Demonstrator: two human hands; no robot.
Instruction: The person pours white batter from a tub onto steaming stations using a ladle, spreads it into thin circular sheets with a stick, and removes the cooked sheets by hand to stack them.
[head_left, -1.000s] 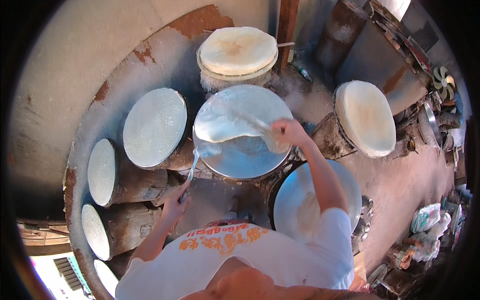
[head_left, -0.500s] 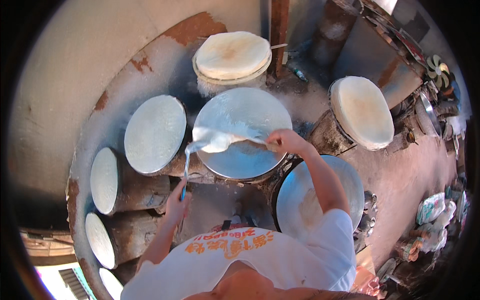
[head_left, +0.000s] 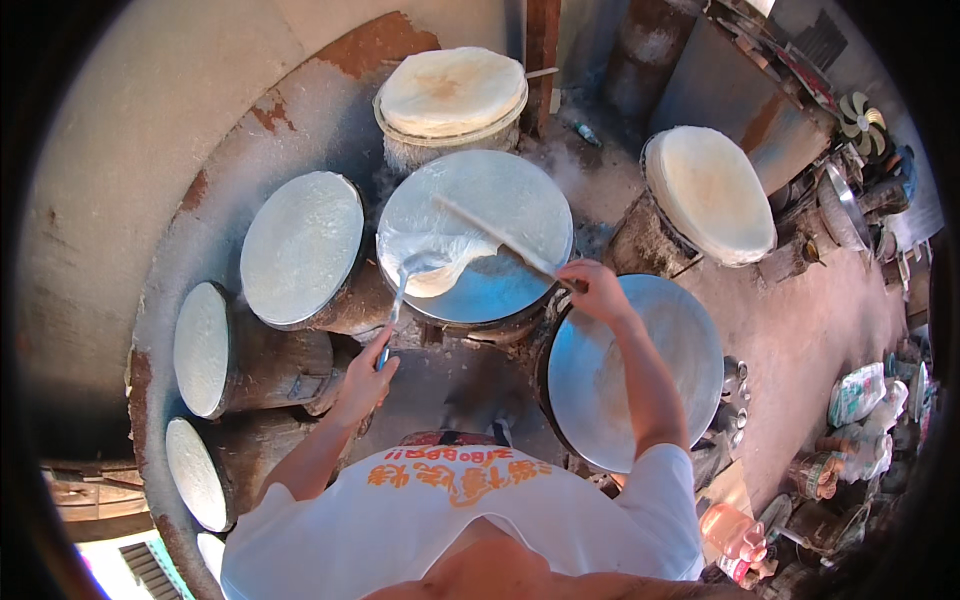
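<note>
A round metal griddle (head_left: 500, 180) lies before me, a thin film on its far part and thick white batter (head_left: 450, 272) over its left and near-left part. My left hand (head_left: 366, 384) is closed round the blue handle of a ladle (head_left: 398, 300), whose head rests in or just over the batter. From the right, my right hand (head_left: 597, 291) grips the end of a long flat spreading stick (head_left: 515, 248). That stick slants across the griddle toward the far left. Whether its whole edge touches the surface, I cannot tell.
A bare griddle (head_left: 640, 375) stands at near right. Batter-coated griddles (head_left: 305, 250) curve along the left. Stacks of round flatbreads sit at the back (head_left: 455, 88) and far right (head_left: 712, 195). Bags (head_left: 870, 395) and a pinkish plastic jug (head_left: 732, 530) are on the floor at right.
The spreading stick has swung so its far end points to the far left. More batter is spread over the left part. My left hand and the ladle have shifted slightly right.
</note>
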